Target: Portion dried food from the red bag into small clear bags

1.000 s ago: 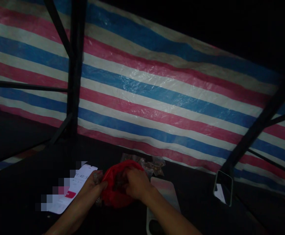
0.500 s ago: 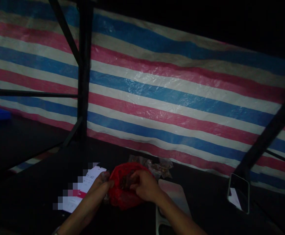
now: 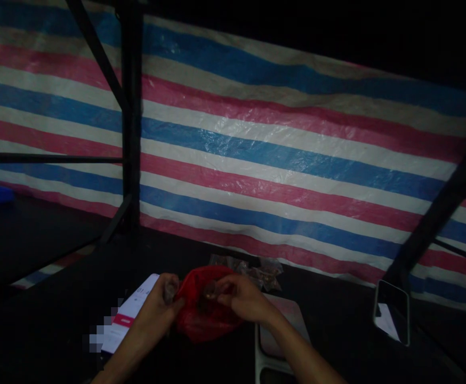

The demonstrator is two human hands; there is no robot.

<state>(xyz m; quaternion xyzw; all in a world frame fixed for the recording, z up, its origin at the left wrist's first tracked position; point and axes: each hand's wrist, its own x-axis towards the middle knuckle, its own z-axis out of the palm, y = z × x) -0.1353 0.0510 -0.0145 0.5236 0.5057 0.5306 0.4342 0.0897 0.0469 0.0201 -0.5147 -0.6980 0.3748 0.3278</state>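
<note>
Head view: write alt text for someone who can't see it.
Open red bag on a dark surface, a person's left hand holding something clear and crinkled at its left side, the right hand at its opening. Clear packets lie behind it, a lit screen is to its left, and striped sheeting hangs beyond.

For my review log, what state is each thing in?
Red bag, mouth open.
Left hand, curled around clear plastic, at the bag's edge.
Right hand, fingers bent at the bag's mouth; grip unclear.
Left phone, screen lit, partly pixelated.
Propped phone, tilted, dark glass with pale patch.
Clear packets, lying behind the bag.
Flat device, partly hidden.
Striped sheet, hung up, wrinkled.
</note>
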